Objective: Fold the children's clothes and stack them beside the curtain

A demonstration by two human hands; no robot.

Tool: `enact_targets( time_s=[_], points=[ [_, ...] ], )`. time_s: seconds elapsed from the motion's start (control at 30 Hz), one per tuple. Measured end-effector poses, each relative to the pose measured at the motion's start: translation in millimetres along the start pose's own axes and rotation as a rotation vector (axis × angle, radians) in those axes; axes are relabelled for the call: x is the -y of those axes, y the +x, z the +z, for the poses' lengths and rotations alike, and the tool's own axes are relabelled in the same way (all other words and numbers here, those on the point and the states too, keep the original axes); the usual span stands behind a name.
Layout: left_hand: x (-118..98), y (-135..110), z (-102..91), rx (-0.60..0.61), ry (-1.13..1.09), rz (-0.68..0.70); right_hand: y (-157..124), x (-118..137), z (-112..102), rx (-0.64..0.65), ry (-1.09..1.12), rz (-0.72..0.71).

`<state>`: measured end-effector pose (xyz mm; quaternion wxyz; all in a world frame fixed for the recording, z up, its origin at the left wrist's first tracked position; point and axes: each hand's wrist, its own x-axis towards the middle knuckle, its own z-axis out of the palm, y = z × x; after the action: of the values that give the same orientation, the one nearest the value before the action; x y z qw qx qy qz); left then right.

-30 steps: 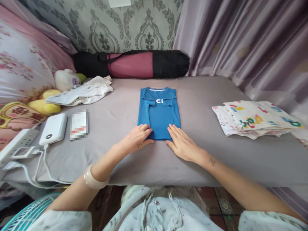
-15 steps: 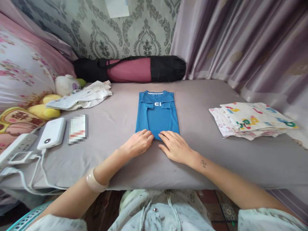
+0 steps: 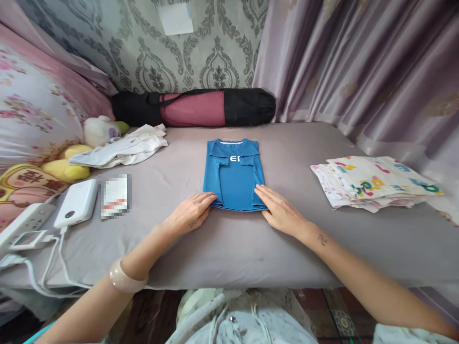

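Observation:
A blue shirt (image 3: pixel 234 177), folded into a narrow rectangle with white letters near its collar, lies in the middle of the grey bed sheet (image 3: pixel 229 243). My left hand (image 3: pixel 189 213) rests on the sheet at the shirt's near left corner, fingers stretched out and touching the hem. My right hand (image 3: pixel 280 212) lies at the near right corner, fingers flat, their tips on the shirt's edge. The near hem between my hands sits slightly raised off the sheet.
A folded stack of white cloths with coloured letters (image 3: pixel 373 181) lies at the right. White garments (image 3: pixel 122 145) and plush toys (image 3: pixel 66 165) are at the back left. A power bank (image 3: pixel 76 202), a small packet (image 3: pixel 114 196) and a power strip (image 3: pixel 21 220) are on the left. A black and red bag (image 3: pixel 195 107) lies along the wall.
My hands have slid apart along the shirt's near hem, from its middle out to the two corners. The view has tilted slightly.

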<state>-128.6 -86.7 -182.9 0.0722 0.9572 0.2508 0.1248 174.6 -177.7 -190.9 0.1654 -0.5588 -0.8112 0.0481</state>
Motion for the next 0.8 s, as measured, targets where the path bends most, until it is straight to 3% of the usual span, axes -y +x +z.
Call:
enact_targets(
  time_s=[0.13,0.23,0.33,0.47,0.63,0.8],
  points=[
    [7,-5,-4.3,0.053,-0.077,-0.021,-4,-9,0,0.038,0.023,-0.077],
    [8,-4,-7.5,0.021,-0.178,-0.101,-3,-10,-4,0.036,0.079,-0.049],
    [7,2,-9.6,-0.034,-0.288,-0.299,3,-9,-10,-0.005,0.196,0.064],
    [12,18,-7.2,-0.104,-0.348,-0.527,20,-11,-12,-0.081,0.262,0.322],
    [22,41,1.7,-0.161,-0.353,-0.608,43,-20,-3,-0.127,0.179,0.462],
    [28,55,11.4,-0.13,-0.214,-0.659,52,-19,7,-0.056,-0.019,0.555]
  ],
)
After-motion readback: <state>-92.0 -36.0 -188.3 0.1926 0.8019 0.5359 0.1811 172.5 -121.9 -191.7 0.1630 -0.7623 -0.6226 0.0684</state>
